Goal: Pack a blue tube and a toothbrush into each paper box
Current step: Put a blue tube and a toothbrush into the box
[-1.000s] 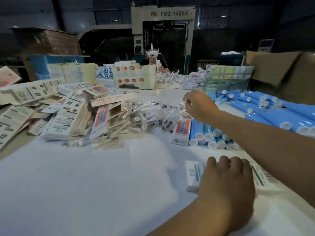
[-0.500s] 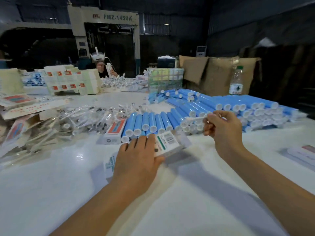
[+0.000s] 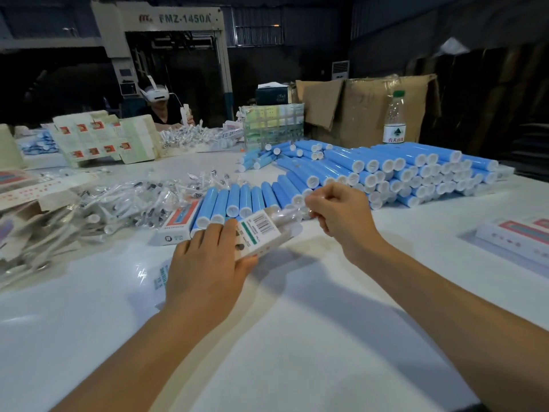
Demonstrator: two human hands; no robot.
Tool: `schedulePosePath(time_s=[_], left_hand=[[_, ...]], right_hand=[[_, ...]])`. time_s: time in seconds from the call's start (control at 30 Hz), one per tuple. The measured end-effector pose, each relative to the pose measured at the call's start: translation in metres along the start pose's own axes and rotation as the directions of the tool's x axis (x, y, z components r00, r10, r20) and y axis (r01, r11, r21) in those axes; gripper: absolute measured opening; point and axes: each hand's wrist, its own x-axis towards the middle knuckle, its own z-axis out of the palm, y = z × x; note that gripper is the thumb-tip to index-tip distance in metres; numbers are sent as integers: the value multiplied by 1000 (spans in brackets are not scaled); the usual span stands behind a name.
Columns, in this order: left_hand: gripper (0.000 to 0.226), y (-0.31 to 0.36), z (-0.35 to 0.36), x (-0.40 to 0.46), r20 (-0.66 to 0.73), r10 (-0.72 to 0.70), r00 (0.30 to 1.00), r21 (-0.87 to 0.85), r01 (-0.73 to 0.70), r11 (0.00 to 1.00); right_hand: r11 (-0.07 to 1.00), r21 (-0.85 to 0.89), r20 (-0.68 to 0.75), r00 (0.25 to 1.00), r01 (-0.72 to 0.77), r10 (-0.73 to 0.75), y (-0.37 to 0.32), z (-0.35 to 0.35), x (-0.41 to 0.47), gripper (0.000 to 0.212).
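Blue tubes (image 3: 383,171) lie in 2 groups on the white counter (image 3: 297,352): a big stack toward its far right side, too many to count, and a row (image 3: 237,200) of about 8 in the middle, caps facing the near edge. Wrapped toothbrushes (image 3: 124,200) form 1 loose heap left of that row, with flattened cartons (image 3: 20,197) at the counter's left edge. 1 closed red-panelled box (image 3: 178,224) lies touching the left end of the row. At least 2 packed boxes (image 3: 517,233) rest near the right edge. 1 water bottle (image 3: 394,117) stands at the far side beside brown cardboard (image 3: 365,105).

The room is dim, with a machine (image 3: 166,22) marked FMZ-1450A at the back. 1 other person (image 3: 160,111) wearing a headset sits at the far edge, behind a stack of printed box sheets (image 3: 104,138).

The left hand (image 3: 208,269) grasps 1 paper box (image 3: 258,233), fingers over the top and thumb beneath, holding it tilted just above the counter in front of the row. The right hand (image 3: 338,215) is curled, pinching the end of 1 wrapped toothbrush (image 3: 285,214) whose other end lies at the box's open end; how far in it sits, I cannot tell.
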Motion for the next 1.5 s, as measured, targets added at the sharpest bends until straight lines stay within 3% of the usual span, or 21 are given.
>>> schedulePosePath(time_s=[0.1,0.2,0.3,0.43,0.53,0.6,0.7,0.83,0.9,1.03,1.4,1.5], left_hand=[[68,4,0,-3,3,53,999,28,-54,998],[68,7,0,-3,-9,49,999,18,-49,999],[67,6,2,-3,-26,30,999,26,-29,999],[65,7,4,-3,-46,22,999,46,-20,999],[66,8,6,-3,-45,20,999,41,-18,999],[66,7,7,-3,-50,17,999,34,-16,999],[66,4,6,-1,-51,18,999,21,-17,1000],[72,0,1,1,-42,-42,998,0,42,999],[65,-3,1,3,-57,-84,995,-29,83,996],[62,-5,1,4,-71,-125,990,-31,123,992],[65,3,10,-1,-65,-9,998,141,18,990],[66,4,11,0,-77,2,997,143,9,990]], right_hand=[[994,-95,103,994,44,-34,6,10,-7,17],[995,-84,147,988,53,-41,12,18,-13,30],[990,-125,117,992,63,-48,14,23,-17,16],[979,-196,25,998,64,-60,15,27,-21,13],[950,-305,112,993,65,-32,15,32,-28,47],[942,-331,151,989,61,-11,14,34,-28,52],[971,-238,163,986,-4,44,10,34,-27,40],[940,-300,52,987,162,-154,6,24,-24,23],[941,-292,20,985,171,-172,6,22,-24,20],[926,-333,79,984,176,-159,6,28,-30,18],[923,-354,164,982,149,-95,15,32,-34,8],[939,-322,165,984,123,-72,18,34,-32,38]])
